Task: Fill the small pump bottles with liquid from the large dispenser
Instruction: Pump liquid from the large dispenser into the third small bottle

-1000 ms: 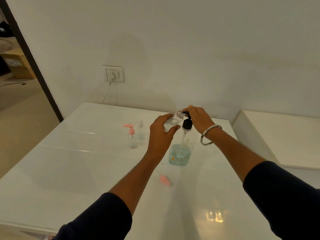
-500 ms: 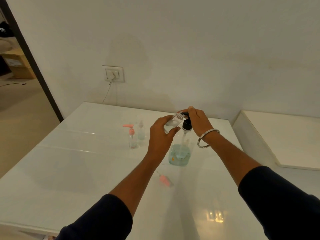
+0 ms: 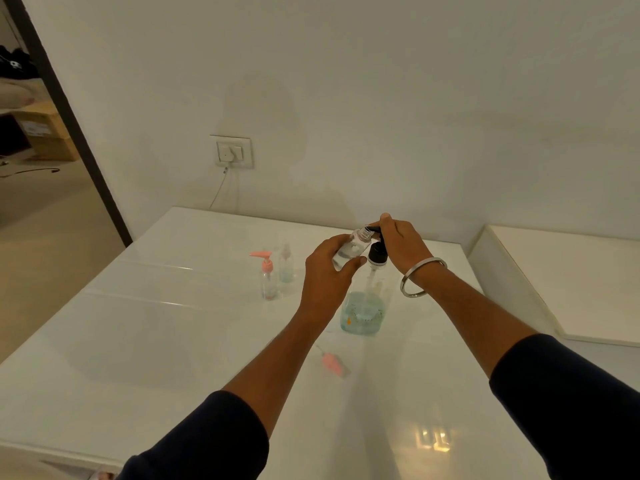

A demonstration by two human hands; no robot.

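Note:
The large clear dispenser (image 3: 363,311) stands mid-table with pale blue liquid low in it and a black pump head. My right hand (image 3: 401,244) rests on top of that pump head, its spout pointing left. My left hand (image 3: 329,268) holds a small clear bottle (image 3: 353,249) tilted, with its open neck right at the spout. A loose pink pump cap (image 3: 333,364) lies on the table nearer me. Further left stand a small bottle with a pink pump (image 3: 267,278) and a small clear capped bottle (image 3: 286,263).
The white glossy table (image 3: 138,341) runs to a white wall with a socket and cord (image 3: 231,153). A second white surface (image 3: 561,282) adjoins on the right. A dark doorframe and open floor lie to the left.
My right hand and wrist have shifted slightly on the pump head. The small bottle stays held at the spout, and the rest has not moved.

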